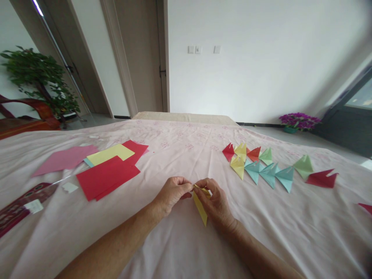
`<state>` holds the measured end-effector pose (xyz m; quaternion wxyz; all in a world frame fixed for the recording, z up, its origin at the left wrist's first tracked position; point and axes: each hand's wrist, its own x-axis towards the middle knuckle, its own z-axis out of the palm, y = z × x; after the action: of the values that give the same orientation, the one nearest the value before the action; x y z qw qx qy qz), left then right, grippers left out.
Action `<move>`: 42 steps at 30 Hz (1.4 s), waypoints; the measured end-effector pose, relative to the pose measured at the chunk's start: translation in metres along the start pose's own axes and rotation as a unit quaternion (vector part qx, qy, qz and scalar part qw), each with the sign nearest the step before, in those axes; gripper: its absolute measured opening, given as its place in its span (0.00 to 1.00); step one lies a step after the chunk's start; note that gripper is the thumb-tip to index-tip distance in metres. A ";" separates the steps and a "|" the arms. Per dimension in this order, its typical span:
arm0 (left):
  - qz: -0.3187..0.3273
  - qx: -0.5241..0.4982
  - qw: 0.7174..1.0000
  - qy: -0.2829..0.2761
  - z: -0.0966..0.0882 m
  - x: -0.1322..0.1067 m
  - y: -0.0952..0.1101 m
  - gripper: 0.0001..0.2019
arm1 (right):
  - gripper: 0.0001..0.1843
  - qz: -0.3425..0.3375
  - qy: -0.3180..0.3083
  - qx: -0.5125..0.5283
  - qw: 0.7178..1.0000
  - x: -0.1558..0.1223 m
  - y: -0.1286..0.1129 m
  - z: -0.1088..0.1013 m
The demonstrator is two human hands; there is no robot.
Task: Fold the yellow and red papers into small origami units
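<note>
My right hand (213, 199) pinches a folded piece of yellow paper (200, 209), whose pointed tail hangs down toward me. Fingers closed, my left hand (176, 190) meets the right one at the paper's upper end. The tips of both hands nearly touch there, and they cover the fold between them. To the right lie several folded paper shapes with notched tips: a yellow one (237, 166), a light blue one (269, 175), a green one (303, 166) and a red one (322, 179) among them.
On the left, red paper sheets (100, 178), a yellow sheet (109, 154) and a pink sheet (66, 159) lie on the pink cloth (174, 155). A dark red printed package (23, 203) and a white scrap (69, 187) are nearer me.
</note>
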<state>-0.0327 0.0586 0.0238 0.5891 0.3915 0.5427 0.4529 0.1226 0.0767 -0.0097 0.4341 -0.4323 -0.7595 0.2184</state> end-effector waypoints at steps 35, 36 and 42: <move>0.320 0.272 0.905 0.072 -0.006 -0.001 -0.022 0.07 | 0.16 0.137 -0.016 0.225 0.965 -0.002 0.007 0.000; 0.328 0.283 0.898 0.076 -0.006 -0.001 -0.022 0.07 | 0.16 0.136 -0.015 0.224 0.965 -0.001 0.007 0.000; 0.400 0.334 0.848 0.099 -0.006 0.001 -0.025 0.05 | 0.16 0.135 -0.019 0.228 0.964 -0.001 0.009 0.002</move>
<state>-0.0360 0.0523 -0.0013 0.1338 0.7009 0.5130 0.4772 0.1256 0.0806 -0.0180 0.4738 -0.4159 -0.6322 0.4504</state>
